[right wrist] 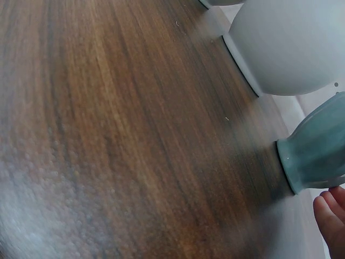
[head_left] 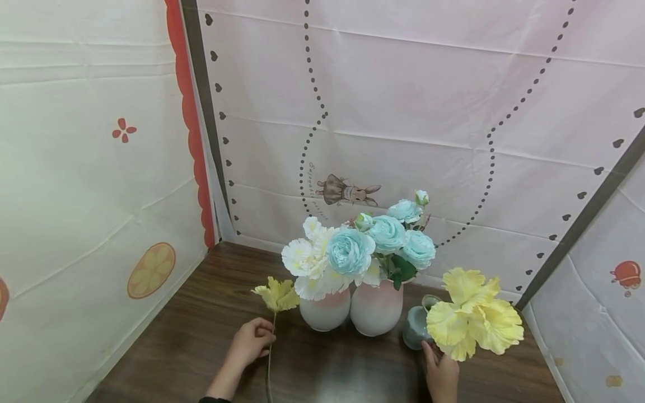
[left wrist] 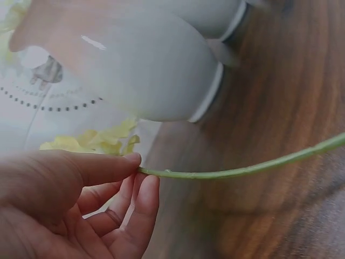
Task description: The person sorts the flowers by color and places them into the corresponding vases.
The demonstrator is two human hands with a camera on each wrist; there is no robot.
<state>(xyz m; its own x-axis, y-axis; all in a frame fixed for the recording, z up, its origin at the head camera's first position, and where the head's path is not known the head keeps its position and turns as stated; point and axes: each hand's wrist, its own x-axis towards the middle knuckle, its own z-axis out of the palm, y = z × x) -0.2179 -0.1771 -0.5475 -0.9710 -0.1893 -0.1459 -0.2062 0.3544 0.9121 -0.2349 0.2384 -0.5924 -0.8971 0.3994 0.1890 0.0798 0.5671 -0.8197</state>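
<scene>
My left hand (head_left: 250, 342) pinches the thin green stem (left wrist: 226, 174) of a yellow artificial flower (head_left: 277, 295) between thumb and fingers. The stem bends down toward the table's front edge. My right hand (head_left: 442, 374) reaches to a small teal vase (head_left: 415, 330), its fingertips (right wrist: 329, 213) right at the vase's near side, low down. Large yellow blooms (head_left: 473, 316) spread over that vase and hide part of the hand. In the right wrist view the teal vase stands upright on the wood.
Two pink-and-white vases (head_left: 325, 313) stand side by side between the hands. White flowers (head_left: 304, 254) and pale blue roses (head_left: 351, 251) fill them. The dark wooden table (head_left: 191, 336) is enclosed by printed cloth panels (head_left: 403, 112) at the back and sides.
</scene>
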